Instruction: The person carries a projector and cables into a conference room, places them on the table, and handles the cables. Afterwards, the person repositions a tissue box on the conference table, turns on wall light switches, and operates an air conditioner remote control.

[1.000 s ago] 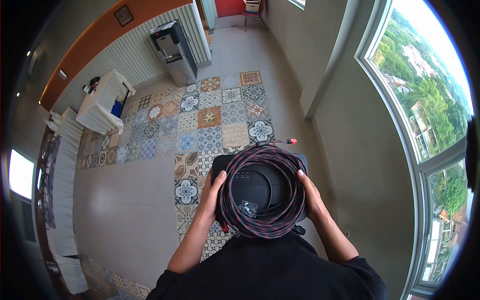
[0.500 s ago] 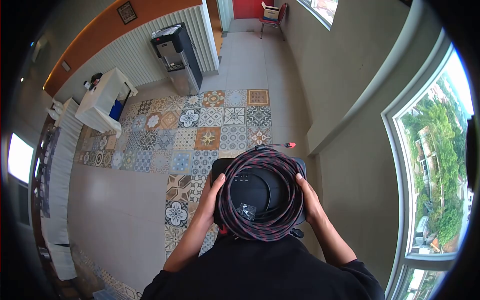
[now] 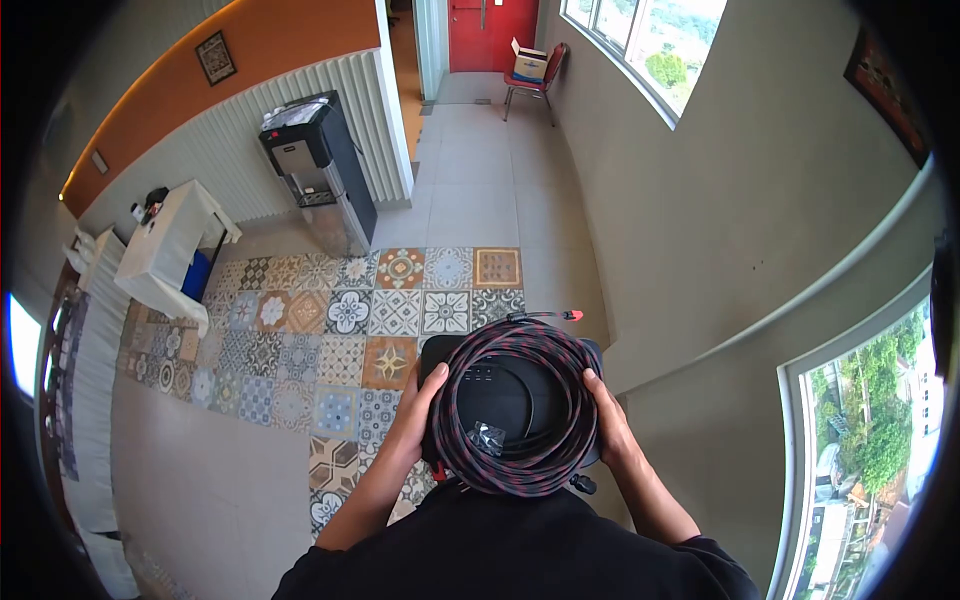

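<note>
A thick coil of black-and-red braided cable [image 3: 515,480] lies on a flat black case [image 3: 502,400] in front of my chest. My left hand [image 3: 413,412] is closed on the case's left side, its thumb resting by the coil. Gripping the opposite side is my right hand [image 3: 612,425], thumb against the cable; the fingers beneath are mostly hidden. A red-tipped connector [image 3: 572,315] sticks out past the far edge. Inside the ring sits a small clear plastic packet [image 3: 488,438]. A black plug [image 3: 583,485] hangs at the near right.
Ahead, a corridor leads to a red door [image 3: 475,35], with a chair [image 3: 530,88] carrying an open box [image 3: 530,64] along the right wall. A water dispenser [image 3: 325,170] and a cloth-covered table [image 3: 165,250] stand at left. Windows [image 3: 870,440] line the right wall.
The view has tilted up and shifted forward, so the corridor, red door and upper window show more. Both hands keep their hold on the case and coil.
</note>
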The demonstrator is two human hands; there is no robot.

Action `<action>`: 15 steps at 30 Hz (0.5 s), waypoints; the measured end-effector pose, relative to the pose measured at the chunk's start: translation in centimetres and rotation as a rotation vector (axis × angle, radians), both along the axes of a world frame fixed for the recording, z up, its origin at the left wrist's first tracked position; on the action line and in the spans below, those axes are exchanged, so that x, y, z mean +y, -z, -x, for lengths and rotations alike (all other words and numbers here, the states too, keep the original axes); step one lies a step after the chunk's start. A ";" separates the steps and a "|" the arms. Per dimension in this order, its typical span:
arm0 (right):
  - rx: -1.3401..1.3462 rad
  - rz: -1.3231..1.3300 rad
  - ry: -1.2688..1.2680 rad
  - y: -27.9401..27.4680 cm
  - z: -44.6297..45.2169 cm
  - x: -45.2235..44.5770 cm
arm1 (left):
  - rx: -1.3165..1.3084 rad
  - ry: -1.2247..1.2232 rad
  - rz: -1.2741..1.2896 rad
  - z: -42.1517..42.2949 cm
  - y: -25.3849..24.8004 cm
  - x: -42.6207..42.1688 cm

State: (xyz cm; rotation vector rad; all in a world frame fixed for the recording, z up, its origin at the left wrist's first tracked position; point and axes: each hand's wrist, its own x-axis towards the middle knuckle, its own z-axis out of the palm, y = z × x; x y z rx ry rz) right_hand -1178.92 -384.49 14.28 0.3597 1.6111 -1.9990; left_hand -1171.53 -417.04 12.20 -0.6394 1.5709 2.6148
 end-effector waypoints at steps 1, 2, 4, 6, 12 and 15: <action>-0.015 -0.006 0.028 0.0 1.9 -0.8 | -0.005 0.014 0.004 2.3 -0.7 -0.7; -0.010 0.001 0.026 -0.2 3.7 -1.4 | -0.016 0.029 0.009 4.3 -1.3 -1.3; 0.002 0.026 0.021 -1.8 7.5 -3.3 | -0.011 0.031 0.040 8.5 -2.9 -2.6; 0.010 0.018 0.030 -1.9 11.3 -5.0 | -0.008 0.033 0.051 12.7 -3.3 -4.0; 0.034 0.071 -0.009 0.6 25.2 -9.4 | -0.010 0.030 0.025 25.8 -1.5 -8.6; 0.024 0.105 -0.041 1.7 33.2 -11.9 | -0.056 -0.004 0.029 33.0 -1.5 -10.9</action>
